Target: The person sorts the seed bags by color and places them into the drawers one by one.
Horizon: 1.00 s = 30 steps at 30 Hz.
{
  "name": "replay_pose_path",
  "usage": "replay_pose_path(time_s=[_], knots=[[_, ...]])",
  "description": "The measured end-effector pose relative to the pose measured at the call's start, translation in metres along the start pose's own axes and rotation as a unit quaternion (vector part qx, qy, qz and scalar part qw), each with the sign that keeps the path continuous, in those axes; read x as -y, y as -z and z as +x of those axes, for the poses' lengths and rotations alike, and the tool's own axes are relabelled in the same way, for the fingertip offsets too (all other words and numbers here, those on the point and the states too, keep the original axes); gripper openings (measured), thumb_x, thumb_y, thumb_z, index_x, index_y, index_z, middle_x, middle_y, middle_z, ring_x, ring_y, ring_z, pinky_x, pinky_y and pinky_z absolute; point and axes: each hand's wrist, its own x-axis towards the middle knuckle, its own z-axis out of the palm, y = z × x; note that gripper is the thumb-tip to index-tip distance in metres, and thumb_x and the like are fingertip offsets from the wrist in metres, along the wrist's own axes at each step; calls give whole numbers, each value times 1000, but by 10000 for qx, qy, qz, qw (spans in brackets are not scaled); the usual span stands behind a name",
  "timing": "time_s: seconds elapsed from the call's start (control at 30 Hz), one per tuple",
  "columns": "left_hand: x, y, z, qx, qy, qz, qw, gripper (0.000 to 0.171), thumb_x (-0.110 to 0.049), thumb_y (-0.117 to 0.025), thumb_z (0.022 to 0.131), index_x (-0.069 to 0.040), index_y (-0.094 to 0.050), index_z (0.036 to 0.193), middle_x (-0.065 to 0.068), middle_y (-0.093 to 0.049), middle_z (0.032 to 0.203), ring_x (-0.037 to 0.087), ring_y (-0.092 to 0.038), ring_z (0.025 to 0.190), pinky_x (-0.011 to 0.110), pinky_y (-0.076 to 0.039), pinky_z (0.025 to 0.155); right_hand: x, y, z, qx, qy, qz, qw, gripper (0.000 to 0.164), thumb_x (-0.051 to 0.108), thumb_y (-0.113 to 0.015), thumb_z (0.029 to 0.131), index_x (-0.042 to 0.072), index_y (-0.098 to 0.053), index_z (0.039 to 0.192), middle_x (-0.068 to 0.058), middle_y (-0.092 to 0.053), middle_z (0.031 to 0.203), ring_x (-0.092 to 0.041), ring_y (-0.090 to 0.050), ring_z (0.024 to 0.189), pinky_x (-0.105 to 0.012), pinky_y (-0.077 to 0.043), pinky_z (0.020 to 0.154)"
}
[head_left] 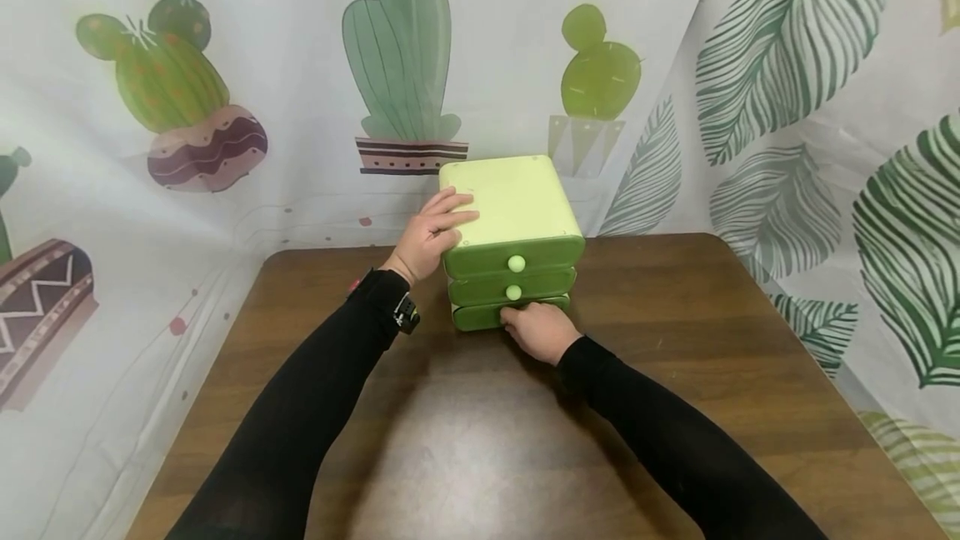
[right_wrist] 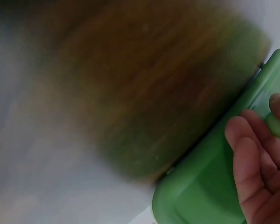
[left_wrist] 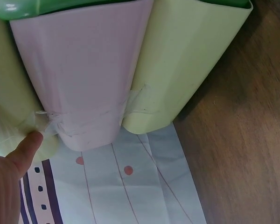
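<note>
A small drawer unit (head_left: 510, 198) with a pale yellow-green top and three green drawer fronts stands at the back of the table. My left hand (head_left: 429, 240) rests on its upper left edge, fingers spread over the top. In the left wrist view, one finger (left_wrist: 25, 149) touches the unit's side, where clear tape crosses a pink middle section (left_wrist: 84, 70) between two yellow-green ones. Down at the bottom drawer (head_left: 476, 317), my right hand (head_left: 543, 332) pinches the round knob (right_wrist: 277, 127), seen between thumb and fingers in the right wrist view. The two upper knobs stay uncovered.
The brown wooden table (head_left: 465, 440) extends around the unit toward me. A white cloth (head_left: 300, 65) printed with cacti hangs close behind it, and leaf-patterned fabric (head_left: 787, 107) covers the right side.
</note>
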Motion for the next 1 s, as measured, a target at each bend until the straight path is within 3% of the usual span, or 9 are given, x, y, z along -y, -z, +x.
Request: replay_pose_path(time_s=[0.43,0.67,0.77,0.87,1.0], knots=[[-7,-8,12,-47,-154,-286,9995,45,-18,-43,93,-3,-70,126,10,-53,145,25,-28,145,38,-21,116,7,13,-9,-124,-180,-143,9997,18,16,-70,94,18,-54,84,1,-53,62,-22,-61,58,-39,-51,53],[-12,-13,19,-9,-79,-319,9995,45,-18,-42,93,-5,-69,126,7,-52,146,21,-26,146,37,-19,117,6,25,-12,203,-440,-13,9988,12,15,-68,95,18,-58,88,0,-59,70,-23,-63,62,-38,-52,55],[-16,-11,20,231,147,-183,9995,45,-15,-41,94,-6,-67,130,5,-49,149,19,-22,148,37,-17,117,6,29,-11,579,-481,-64,9971,6,15,-66,96,15,-60,96,-1,-59,69,-22,-63,62,-38,-52,55],[-23,-2,20,721,446,259,9961,47,-15,-39,96,-9,-62,137,4,-42,154,20,-17,149,38,-14,118,11,34,-6,1130,-303,-125,9930,13,15,-64,96,12,-62,108,-2,-60,71,-22,-64,65,-37,-52,58],[-32,18,16,1526,726,1006,9805,49,-19,-34,102,-11,-51,147,5,-30,160,24,-11,150,44,-10,119,33,45,0,1975,291,-256,9795,20,16,-62,96,14,-65,116,1,-63,76,-17,-65,74,-33,-53,66]])
